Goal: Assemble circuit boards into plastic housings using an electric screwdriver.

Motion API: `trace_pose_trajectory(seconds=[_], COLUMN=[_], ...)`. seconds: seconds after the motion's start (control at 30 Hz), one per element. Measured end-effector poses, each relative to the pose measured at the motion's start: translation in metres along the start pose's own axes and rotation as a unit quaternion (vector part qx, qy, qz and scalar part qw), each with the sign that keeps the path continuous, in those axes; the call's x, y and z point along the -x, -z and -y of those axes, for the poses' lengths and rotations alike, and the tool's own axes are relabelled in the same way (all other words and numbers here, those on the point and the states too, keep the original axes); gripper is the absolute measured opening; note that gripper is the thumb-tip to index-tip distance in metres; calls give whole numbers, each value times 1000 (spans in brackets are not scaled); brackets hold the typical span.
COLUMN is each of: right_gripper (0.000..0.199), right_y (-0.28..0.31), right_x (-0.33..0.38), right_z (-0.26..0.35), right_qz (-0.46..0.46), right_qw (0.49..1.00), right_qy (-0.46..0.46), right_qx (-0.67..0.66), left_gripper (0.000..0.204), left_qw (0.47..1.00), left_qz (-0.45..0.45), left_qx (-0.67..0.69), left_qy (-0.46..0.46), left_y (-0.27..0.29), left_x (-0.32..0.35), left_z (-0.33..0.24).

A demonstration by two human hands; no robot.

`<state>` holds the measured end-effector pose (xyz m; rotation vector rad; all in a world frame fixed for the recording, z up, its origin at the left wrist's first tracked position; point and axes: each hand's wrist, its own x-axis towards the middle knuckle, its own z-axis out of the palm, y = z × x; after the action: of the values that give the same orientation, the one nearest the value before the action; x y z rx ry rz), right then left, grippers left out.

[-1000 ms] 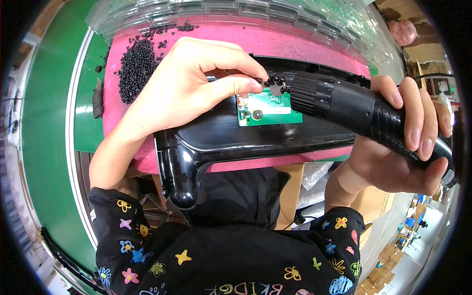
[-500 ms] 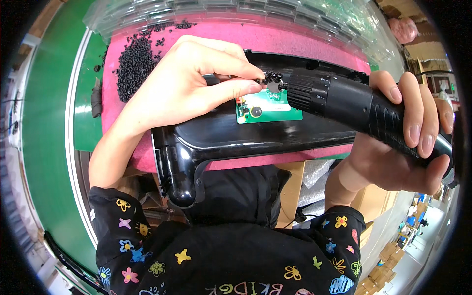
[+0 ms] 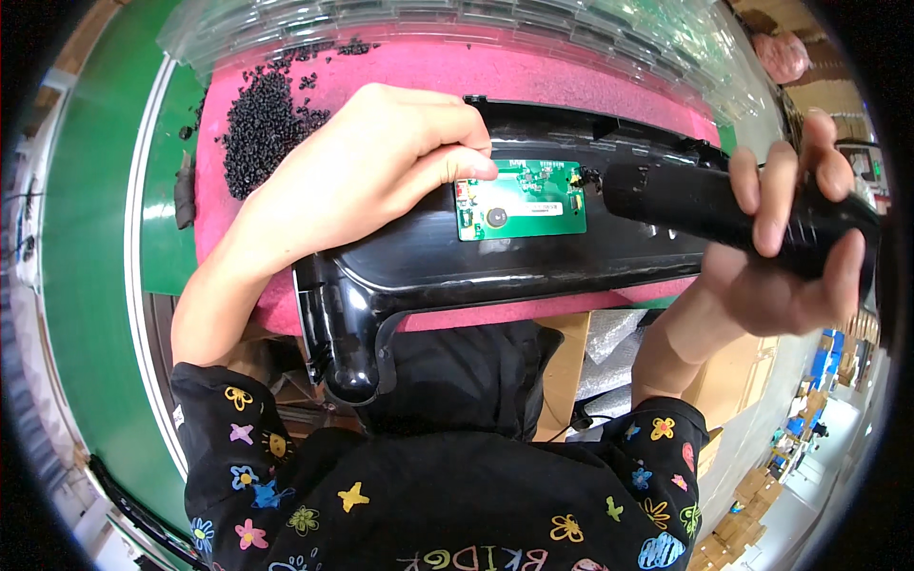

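In my right hand (image 3: 785, 228) is a black electric screwdriver (image 3: 681, 193), held nearly level, its nose pointing left. Small black screws (image 3: 589, 178) cluster at its tip, by the upper right corner of a green circuit board (image 3: 524, 224). That board lies in a long, glossy black plastic housing (image 3: 428, 252). My left hand (image 3: 390, 157) is closed in a pinch, thumb and forefinger at the board's upper left corner. Whatever these fingers hold, if anything, is hidden.
A heap of small black screws (image 3: 257, 133) lies on the pink mat (image 3: 419, 67) left of the housing. Stacked clear plastic trays (image 3: 476, 19) stand along the far edge. A cardboard box (image 3: 564, 371) is below the mat's near edge.
The screwdriver has moved right, away from my left fingers, with screws at its tip. My left hand has drawn slightly left; the screws seen at its fingertips no longer show there.
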<state>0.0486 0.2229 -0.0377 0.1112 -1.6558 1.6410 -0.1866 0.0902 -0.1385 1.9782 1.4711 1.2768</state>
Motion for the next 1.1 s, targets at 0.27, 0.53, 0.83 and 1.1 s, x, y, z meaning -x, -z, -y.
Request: trace_pose_trajectory(seconds=[0.27, 0.53, 0.83, 1.1], right_gripper=[36, 33, 34, 35], right_y=[15, 4, 10, 6], right_x=[-3, -6, -14, -17], right_z=[-23, -29, -29, -27], right_qz=[14, -38, 14, 1], right_qw=[999, 993, 994, 993], right_qy=[7, -9, -47, -62], right_qx=[50, 109, 98, 99], left_gripper=[34, 24, 19, 42], left_qw=[995, 996, 997, 985], left_qz=[60, 56, 69, 111], left_qx=[-20, -31, -40, -125], left_qy=[82, 65, 3, -33], left_y=[5, 6, 4, 1], left_x=[1, 3, 6, 12], left_z=[-9, -5, -4, -2])
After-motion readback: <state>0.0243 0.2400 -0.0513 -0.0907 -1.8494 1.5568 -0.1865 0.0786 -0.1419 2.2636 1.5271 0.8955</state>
